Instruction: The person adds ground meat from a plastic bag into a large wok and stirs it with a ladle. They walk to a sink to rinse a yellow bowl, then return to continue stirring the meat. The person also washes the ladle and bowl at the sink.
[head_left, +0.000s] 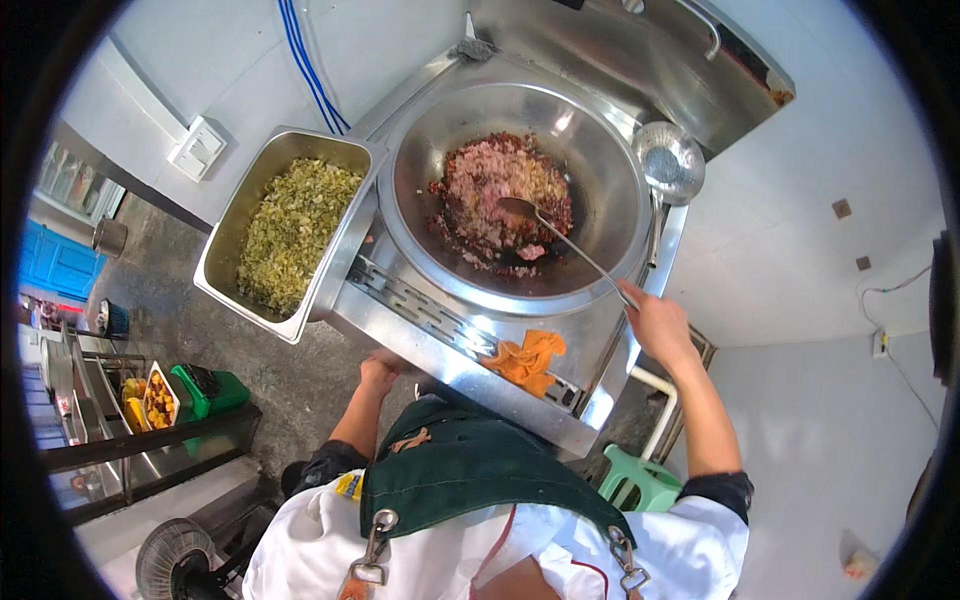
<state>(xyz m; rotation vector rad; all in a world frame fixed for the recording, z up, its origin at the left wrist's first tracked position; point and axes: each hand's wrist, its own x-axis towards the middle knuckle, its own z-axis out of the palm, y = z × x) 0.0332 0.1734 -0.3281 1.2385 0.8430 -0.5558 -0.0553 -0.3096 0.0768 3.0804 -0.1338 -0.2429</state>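
My right hand (660, 330) grips the long handle of a metal ladle (574, 246). The ladle's bowl rests in a mass of pinkish minced meat (487, 176) inside a large steel wok (607, 187). Dark red bits, which look like chopped chili, lie around and under the meat, and a paler yellowish patch shows on its right side. My left hand (377, 375) is down at the front edge of the steel stove (420, 349). Its fingers are partly hidden there, so what they touch does not show.
Left of the wok, a deep steel pan (214, 262) holds chopped green vegetables. A perforated strainer (667, 161) lies at the wok's right. An orange cloth (529, 364) sits on the stove's front ledge. A green plastic stool (641, 480) stands below right, and a fan (176, 559) lower left.
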